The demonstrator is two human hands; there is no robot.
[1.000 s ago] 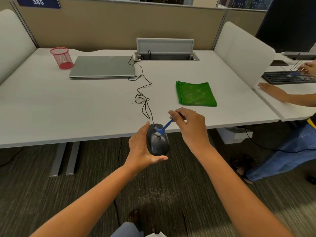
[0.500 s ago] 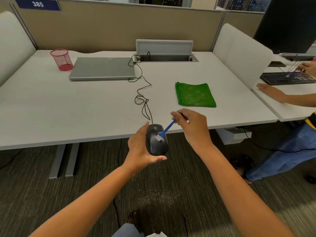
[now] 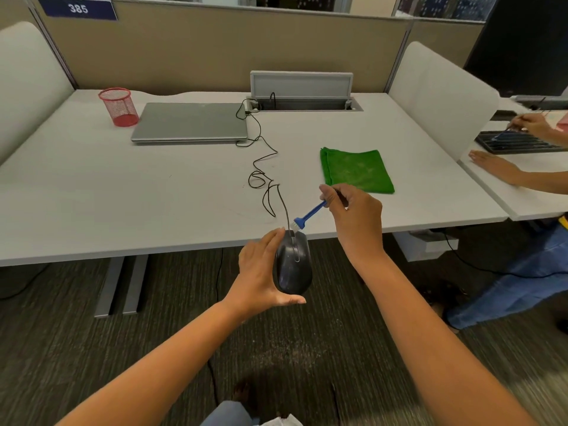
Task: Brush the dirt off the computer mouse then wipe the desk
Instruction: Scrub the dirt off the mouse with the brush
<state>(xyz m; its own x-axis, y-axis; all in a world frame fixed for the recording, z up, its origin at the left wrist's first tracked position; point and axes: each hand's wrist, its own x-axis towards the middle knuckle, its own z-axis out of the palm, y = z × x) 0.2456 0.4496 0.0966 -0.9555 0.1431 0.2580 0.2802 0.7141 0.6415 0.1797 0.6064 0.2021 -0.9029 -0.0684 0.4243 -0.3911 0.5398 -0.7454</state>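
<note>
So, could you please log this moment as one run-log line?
step: brushing mouse | left hand: holds mouse off desk | right hand: brush at mouse front | cloth: untouched

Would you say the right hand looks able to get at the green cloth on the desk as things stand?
Probably yes. The green cloth lies flat just beyond the right hand, with only bare desk between. But that hand grips the blue brush, so it would need to free itself first.
</note>
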